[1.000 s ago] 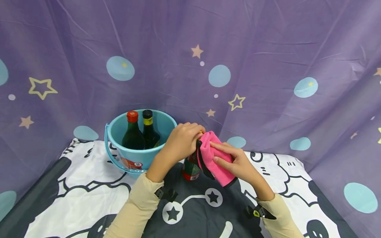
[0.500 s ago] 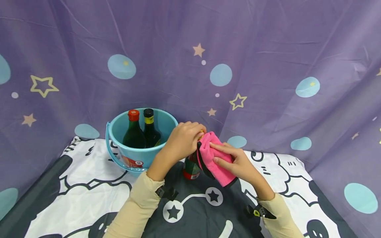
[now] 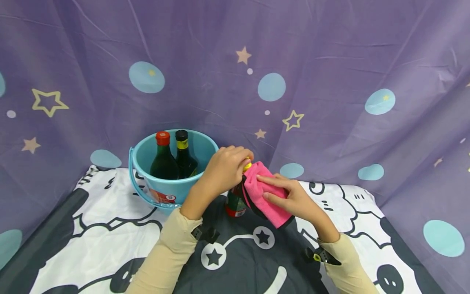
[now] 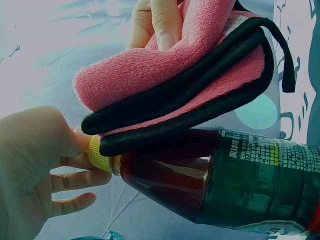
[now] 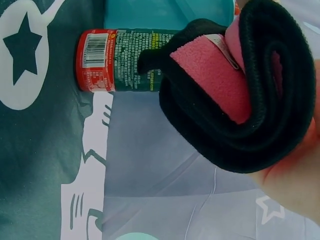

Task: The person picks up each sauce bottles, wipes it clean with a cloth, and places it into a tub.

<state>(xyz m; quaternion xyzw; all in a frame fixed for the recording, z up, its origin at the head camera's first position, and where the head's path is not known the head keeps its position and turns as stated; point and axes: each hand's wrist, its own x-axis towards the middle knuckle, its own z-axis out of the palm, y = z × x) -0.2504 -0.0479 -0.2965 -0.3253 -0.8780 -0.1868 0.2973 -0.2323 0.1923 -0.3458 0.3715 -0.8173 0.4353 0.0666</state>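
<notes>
My left hand (image 3: 225, 169) pinches the yellow cap (image 4: 100, 154) of a dark sauce bottle (image 4: 170, 175) with a green and red label. The bottle stands upright on the patterned cloth, right of the bucket. In my right hand (image 3: 293, 198) is a folded pink cloth (image 3: 266, 196) with black edging, gripped between thumb and fingers. The cloth lies against the bottle's neck and upper side, just below the cap, and hides part of it in the head view. In the right wrist view the label's red lower band (image 5: 95, 60) shows beside the cloth.
A light blue bucket (image 3: 172, 188) stands to the left, holding a red-capped bottle (image 3: 163, 157) and a black-capped bottle (image 3: 183, 155). Its handle hangs down at the front. A purple curtain (image 3: 220, 90) rises behind the black-and-white tablecloth (image 3: 117, 237).
More of the yellow cap shows beneath my left fingers now. Both hands stay at the bottle with the cloth against it, and the whole head view shifts slightly.
</notes>
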